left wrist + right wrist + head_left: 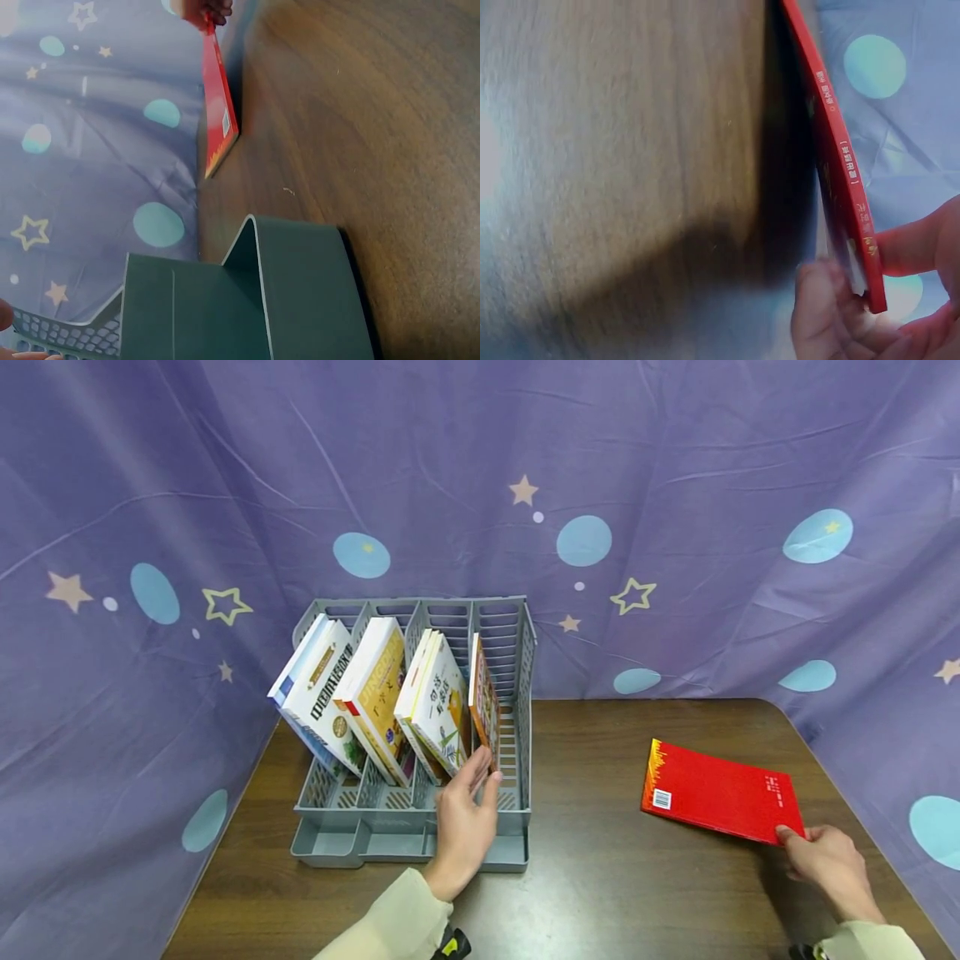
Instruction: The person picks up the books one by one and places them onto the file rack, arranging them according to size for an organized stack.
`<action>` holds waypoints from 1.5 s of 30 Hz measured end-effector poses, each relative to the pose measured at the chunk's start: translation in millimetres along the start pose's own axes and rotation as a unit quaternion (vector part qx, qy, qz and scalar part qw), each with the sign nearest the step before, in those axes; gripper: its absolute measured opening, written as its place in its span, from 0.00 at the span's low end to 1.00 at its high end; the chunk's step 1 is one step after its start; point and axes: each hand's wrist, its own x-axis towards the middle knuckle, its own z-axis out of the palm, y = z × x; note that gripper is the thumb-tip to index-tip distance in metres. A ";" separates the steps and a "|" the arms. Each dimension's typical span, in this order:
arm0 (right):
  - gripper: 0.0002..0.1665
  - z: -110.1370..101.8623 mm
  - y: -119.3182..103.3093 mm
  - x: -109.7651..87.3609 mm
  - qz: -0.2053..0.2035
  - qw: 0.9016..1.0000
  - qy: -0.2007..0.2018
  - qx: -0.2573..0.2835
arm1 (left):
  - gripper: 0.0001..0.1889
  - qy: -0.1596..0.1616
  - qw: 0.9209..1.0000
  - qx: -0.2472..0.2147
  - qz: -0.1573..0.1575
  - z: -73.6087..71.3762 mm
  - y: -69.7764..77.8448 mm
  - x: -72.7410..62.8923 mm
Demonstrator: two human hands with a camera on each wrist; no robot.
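At the right side of the table my right hand (828,864) pinches a thin red book (723,789) by its near right corner. In the right wrist view, the thumb lies on one cover and the fingers on the other; the red spine (845,157) is lifted off the wood. My left hand (465,822) reaches over the front of a grey slotted book rack (412,816). Its fairly straight fingers touch the lower front of a thin orange-edged book (486,697) in the rightmost compartment. Only fingertips (6,315) of it show in the left wrist view.
Left of that book, the other compartments hold a white book (322,685), a yellow-covered book (384,697) and another white book (442,702), all leaning. Small trays (326,843) run along the rack's front. Behind the brown table (585,793) hangs a purple patterned cloth (450,468).
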 end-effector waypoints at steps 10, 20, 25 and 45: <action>0.24 0.4 -21.8 -18.1 -0.026 0.979 -0.005 0.201 | 0.22 -0.029 0.999 -0.007 0.032 -5.4 14.8 -8.0; 0.16 -2.7 -52.1 -38.4 -0.076 0.959 0.035 0.271 | 0.22 -0.050 0.995 -0.005 0.091 -7.8 20.7 -13.7; 0.14 -2.3 -63.6 -46.8 -0.099 0.959 0.054 0.259 | 0.21 -0.058 0.991 0.000 0.119 -8.4 21.2 -16.6; 0.15 -0.1 -102.7 -84.9 -0.151 0.957 0.083 0.233 | 0.20 -0.095 0.972 0.059 0.205 -1.5 36.1 -29.9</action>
